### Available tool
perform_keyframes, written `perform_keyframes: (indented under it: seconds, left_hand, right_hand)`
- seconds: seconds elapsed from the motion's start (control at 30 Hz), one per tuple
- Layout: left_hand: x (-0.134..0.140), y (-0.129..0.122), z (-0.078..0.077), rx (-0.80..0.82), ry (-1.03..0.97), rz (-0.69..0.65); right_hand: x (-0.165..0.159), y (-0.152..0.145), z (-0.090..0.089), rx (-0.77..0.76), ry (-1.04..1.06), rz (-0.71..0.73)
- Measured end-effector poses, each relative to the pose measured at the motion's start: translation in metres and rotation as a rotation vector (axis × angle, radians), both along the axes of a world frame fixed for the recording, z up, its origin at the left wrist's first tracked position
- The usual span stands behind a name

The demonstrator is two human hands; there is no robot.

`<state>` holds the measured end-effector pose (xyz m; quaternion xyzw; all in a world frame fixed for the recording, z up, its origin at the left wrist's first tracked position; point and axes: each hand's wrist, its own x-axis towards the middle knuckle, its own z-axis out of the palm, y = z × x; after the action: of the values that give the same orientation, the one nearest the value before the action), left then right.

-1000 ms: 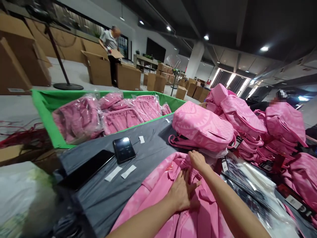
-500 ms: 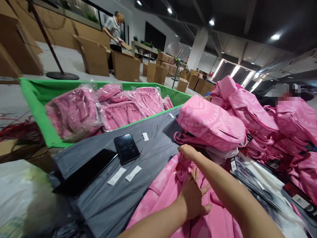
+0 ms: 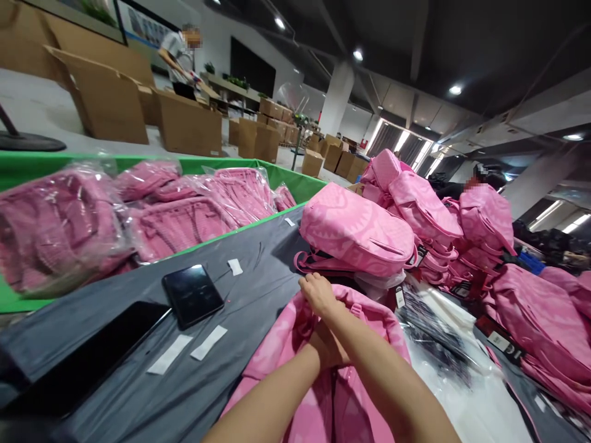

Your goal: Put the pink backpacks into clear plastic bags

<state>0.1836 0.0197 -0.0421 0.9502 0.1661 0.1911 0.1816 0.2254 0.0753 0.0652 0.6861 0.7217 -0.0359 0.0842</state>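
Observation:
A pink patterned backpack (image 3: 272, 351) lies open in front of me on the grey cloth. My right hand (image 3: 317, 294) reaches across to the far left and is closed on the edge of its opening. Beneath my right forearm, my left hand (image 3: 329, 347) is pushed into the backpack. Its fingers are hidden by the fabric and the other arm. Just beyond sits a second pink backpack (image 3: 360, 231), lying on its straps.
On the grey-covered table (image 3: 258, 289) lie a phone (image 3: 192, 296), a dark flat device (image 3: 92, 357) and white paper slips (image 3: 209, 343). Behind stands a green-edged bin (image 3: 307, 189) of bagged backpacks. More pink backpacks (image 3: 427, 206) and clear plastic bags (image 3: 480, 394) are at right. A person (image 3: 180, 58) stands among cartons.
My view has swung to the right. The left hand, whose back and spread fingers showed before, has gone deeper into the backpack. My right hand stays at the opening's edge.

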Motion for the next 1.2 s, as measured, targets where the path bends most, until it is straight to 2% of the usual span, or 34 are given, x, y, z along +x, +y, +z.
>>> perform_keyframes:
  seconds: [0.1, 0.2, 0.27, 0.33, 0.43, 0.53, 0.67, 0.77, 0.9, 1.03, 1.1, 1.2]
  left_hand:
    - [-0.003, 0.005, 0.01, -0.03, 0.011, -0.029]
    - [-0.005, 0.005, 0.021, -0.061, 0.027, -0.021]
    - [-0.006, 0.005, 0.024, -0.083, 0.057, -0.033]
    - [-0.006, 0.006, 0.024, -0.1, 0.092, -0.046]
    - [-0.007, 0.01, 0.018, -0.106, 0.073, -0.033]
    - [-0.004, 0.016, 0.009, -0.072, -0.056, 0.06]
    - [0.005, 0.02, 0.007, 0.009, -0.034, 0.131]
    - [0.006, 0.019, 0.012, 0.053, 0.014, 0.114]
    - [0.006, 0.018, 0.013, 0.094, 0.028, 0.139]
    - [0.009, 0.02, 0.014, 0.074, 0.029, 0.15]
    - [0.01, 0.021, 0.018, 0.043, 0.029, 0.142]
    - [0.009, 0.022, 0.025, -0.016, 0.037, 0.123]
  right_hand:
    - [0.047, -0.004, 0.018, -0.023, 0.097, 0.035]
    - [0.108, -0.03, 0.033, -0.005, 0.113, -0.055]
    - [0.135, -0.051, 0.031, 0.0, 0.091, -0.152]
    - [0.146, -0.067, 0.018, 0.004, 0.079, -0.23]
    - [0.141, -0.078, -0.01, 0.038, 0.072, -0.319]
    - [0.133, -0.081, -0.032, 0.108, 0.056, -0.422]
    - [0.128, -0.083, -0.041, 0.177, 0.039, -0.533]
    - [0.125, -0.083, -0.034, 0.17, 0.041, -0.543]
    - [0.126, -0.079, -0.018, 0.146, 0.058, -0.475]
    - [0.121, -0.082, 0.009, 0.186, 0.073, -0.408]
    - [0.106, -0.102, 0.025, 0.222, 0.093, -0.337]
    - [0.06, -0.163, 0.036, 0.221, 0.194, -0.122]
